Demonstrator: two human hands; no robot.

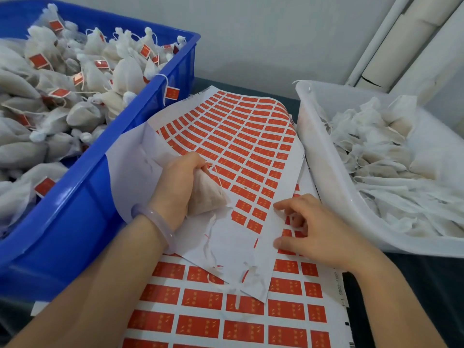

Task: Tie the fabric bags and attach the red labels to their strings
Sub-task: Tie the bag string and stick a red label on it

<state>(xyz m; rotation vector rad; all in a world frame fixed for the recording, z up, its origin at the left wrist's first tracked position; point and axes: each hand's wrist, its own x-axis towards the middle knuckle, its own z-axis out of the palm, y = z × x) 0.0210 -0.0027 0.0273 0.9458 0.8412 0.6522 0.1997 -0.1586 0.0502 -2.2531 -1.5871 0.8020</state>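
My left hand (177,182) grips a small filled fabric bag (207,195) by its gathered neck, and the bag's string (218,175) trails over the sheet of red labels (241,136). The bag rests on this upper sheet, whose near part is bare where labels are gone. My right hand (308,227) lies on the sheet's right edge with curled fingers, fingertips at a red label (288,219) there; whether it pinches the label is unclear. A second label sheet (226,305) lies underneath, nearer me.
A blue crate (82,197) on the left is heaped with tied, labelled bags (75,79). A white tub (334,187) on the right holds several untied bags (391,156). String scraps (236,287) lie on the sheets. A wall and rolled tubes stand behind.
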